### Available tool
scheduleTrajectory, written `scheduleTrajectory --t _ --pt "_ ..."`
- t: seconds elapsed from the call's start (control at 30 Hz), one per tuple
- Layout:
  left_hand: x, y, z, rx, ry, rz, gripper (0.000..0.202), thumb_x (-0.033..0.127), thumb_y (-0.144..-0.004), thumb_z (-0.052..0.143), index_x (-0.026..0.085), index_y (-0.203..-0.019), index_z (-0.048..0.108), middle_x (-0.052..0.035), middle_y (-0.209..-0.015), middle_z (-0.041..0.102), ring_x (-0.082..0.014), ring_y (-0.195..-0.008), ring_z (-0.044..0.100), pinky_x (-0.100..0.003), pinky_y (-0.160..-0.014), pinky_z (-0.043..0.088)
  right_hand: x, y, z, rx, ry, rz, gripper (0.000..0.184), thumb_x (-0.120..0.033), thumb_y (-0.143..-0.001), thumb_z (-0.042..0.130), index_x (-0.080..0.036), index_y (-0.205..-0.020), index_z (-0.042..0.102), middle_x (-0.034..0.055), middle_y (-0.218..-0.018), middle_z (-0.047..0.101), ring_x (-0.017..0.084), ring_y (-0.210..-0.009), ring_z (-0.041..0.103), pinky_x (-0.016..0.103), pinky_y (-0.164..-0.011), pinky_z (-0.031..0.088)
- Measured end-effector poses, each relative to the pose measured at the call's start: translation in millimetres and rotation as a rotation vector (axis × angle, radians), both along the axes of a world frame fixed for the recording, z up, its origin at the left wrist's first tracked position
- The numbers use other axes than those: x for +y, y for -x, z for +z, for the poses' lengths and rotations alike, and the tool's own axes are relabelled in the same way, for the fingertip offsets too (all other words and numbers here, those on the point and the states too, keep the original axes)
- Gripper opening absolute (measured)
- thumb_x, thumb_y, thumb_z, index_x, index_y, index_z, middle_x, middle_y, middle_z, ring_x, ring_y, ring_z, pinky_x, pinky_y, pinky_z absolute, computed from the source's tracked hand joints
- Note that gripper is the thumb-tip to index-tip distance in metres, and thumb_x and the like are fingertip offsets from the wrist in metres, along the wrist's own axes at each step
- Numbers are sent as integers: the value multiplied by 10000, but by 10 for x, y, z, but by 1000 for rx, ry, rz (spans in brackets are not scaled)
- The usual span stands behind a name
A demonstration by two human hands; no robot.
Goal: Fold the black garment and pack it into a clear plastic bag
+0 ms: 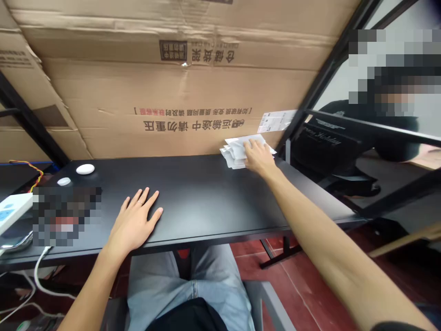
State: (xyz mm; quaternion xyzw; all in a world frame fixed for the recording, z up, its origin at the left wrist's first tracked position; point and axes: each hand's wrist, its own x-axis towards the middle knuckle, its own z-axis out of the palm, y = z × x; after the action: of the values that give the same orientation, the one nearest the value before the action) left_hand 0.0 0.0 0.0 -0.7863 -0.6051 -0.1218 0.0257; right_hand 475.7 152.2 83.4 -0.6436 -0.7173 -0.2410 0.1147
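Left hand (pixel 132 220): open, fingers spread, lay flat on the black worktop (pixel 193 197) near its front edge, holding nothing. Right hand (pixel 257 156): open, fingers pressed on top of a loose stack of white sheets (pixel 231 154) at the far edge, pinning it down. Far left: two white discs (pixel 85 169). Behind: printed corrugated cardboard (pixel 172 92), upright against the worktop.

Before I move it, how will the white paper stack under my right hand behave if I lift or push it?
Probably light and floppy: the white sheets look thin, and their edges fan out unevenly. A push could likely make them slide apart, because the right hand lies on top and the black tabletop looks smooth.
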Motion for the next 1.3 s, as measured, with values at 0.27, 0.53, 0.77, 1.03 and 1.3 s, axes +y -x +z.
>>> scheduleTrajectory --t 0.27,0.53,0.77,1.03,1.3 --pt "-13 -12 34 -15 -8 3 686 590 -1120 387 296 -1740 403 -109 -1791 401 -342 -1685 326 -599 -1359 268 -96 -82 195 -68 -17 27 360 -180 -1035 445 -80 -1219 738 270 -1179 763 406 -1149 659 522 -986 446" --pt "-39 -265 185 -161 -169 -106 784 482 -1047 595 250 -1747 328 -134 -1732 493 -370 -1658 369 -623 -1329 347 -1066 1230 -201 -245 -136 544 271 -88 -1088 485 -122 -1096 754 153 -1063 783 274 -969 673 407 -905 470" --pt "-7 -631 370 -74 -243 -388 420 162 -1005 608 245 -1409 684 -101 -1603 643 -313 -1506 586 -545 -1291 448 -1470 1867 -442 -187 -27 829 242 -94 -1115 512 -133 -1181 741 130 -1112 796 237 -1038 729 349 -866 560" --pt "-21 -355 336 -106 -171 -310 332 167 -1047 553 261 -1351 650 -67 -1464 742 -291 -1286 733 -425 -963 634 -1601 1220 -365 75 125 688 232 -132 -1087 570 -195 -1178 773 111 -1247 805 254 -1102 748 359 -901 581" --pt "-129 -826 457 -98 -262 -439 324 278 -1011 727 254 -1334 702 -101 -1455 706 -328 -1370 625 -520 -1129 512 -1692 1169 -616 334 145 670 261 -152 -1111 527 -208 -1083 780 92 -1089 813 215 -1011 760 302 -884 573"
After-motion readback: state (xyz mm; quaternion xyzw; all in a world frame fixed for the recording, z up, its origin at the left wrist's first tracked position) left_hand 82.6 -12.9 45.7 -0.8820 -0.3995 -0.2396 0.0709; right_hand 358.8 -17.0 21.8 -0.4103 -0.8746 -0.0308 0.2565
